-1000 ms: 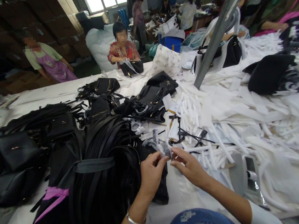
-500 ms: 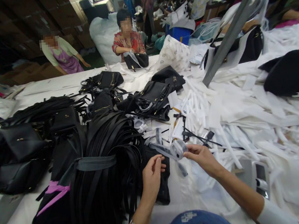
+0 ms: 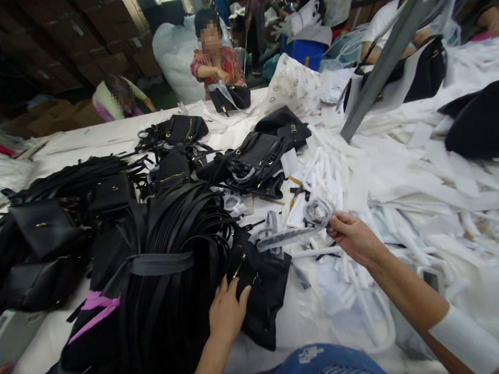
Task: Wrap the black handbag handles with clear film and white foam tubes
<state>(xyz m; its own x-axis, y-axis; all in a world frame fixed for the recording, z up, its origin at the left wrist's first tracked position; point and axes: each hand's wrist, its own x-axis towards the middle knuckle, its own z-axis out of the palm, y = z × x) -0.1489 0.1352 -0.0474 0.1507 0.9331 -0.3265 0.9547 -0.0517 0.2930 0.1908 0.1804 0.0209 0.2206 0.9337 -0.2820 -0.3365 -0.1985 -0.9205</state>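
My right hand (image 3: 352, 234) pinches the edge of a coiled, greyish strap wrapped in clear film (image 3: 319, 212). The strap's loose end trails left toward a black bag (image 3: 260, 293) with a gold zip, which lies flat in front of me. On the bag's left side rests my left hand (image 3: 226, 308), its fingers spread and gripping nothing. Just left of that hand is a thick bundle of long black straps (image 3: 168, 219), bound by a dark grey band (image 3: 162, 263).
More black bags (image 3: 255, 156) lie toward the table's middle, others (image 3: 46, 229) at left. White tubes and paper strips (image 3: 323, 173) cover the right side. A slanted metal pole (image 3: 380, 72) rises at the right. Across the table, a person (image 3: 219, 65) handles a bag; another bends down.
My right hand has moved right and up with the coiled strap. My left hand has dropped from near the strap onto the black bag, which now shows more. A person at the back has bent down.
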